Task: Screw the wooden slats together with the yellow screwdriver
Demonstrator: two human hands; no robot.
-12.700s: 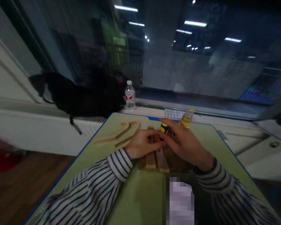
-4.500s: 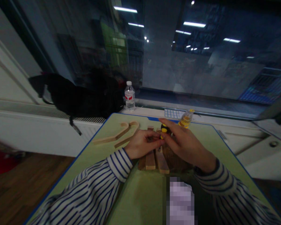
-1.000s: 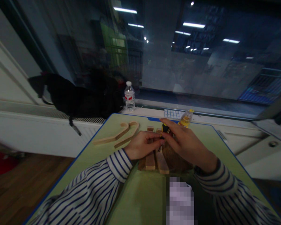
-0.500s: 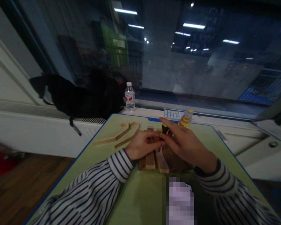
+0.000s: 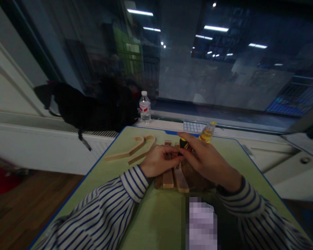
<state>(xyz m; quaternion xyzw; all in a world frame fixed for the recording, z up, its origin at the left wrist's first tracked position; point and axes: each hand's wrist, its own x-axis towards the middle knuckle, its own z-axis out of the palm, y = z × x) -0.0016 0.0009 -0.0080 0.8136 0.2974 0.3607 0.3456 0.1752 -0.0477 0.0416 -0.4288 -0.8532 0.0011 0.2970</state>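
My right hand point(image 5: 208, 158) is closed around a short black-and-yellow screwdriver point(image 5: 183, 143), its handle upright under my fingers. The tool's tip is hidden between the two hands. Close against it, my left hand point(image 5: 160, 159) is pinched at the fingertips over the wood; what they grip does not show. Beneath both hands lie a wooden strip point(image 5: 168, 178) and a second wooden strip point(image 5: 182, 182), side by side on a dark brown wooden board point(image 5: 198, 178). A small dark hole or screw shows on the right strip.
Two hook-shaped wooden pieces, a left one point(image 5: 125, 152) and a right one point(image 5: 143, 151), lie on the green table point(image 5: 143, 218). A yellow-capped bottle point(image 5: 207, 133) stands behind my right hand. On the sill are a water bottle point(image 5: 145, 108) and a black bag point(image 5: 94, 109).
Both hands stay at the same spot on the wood. My right fingers have shifted very slightly on the screwdriver; otherwise only the camera view has moved a little.
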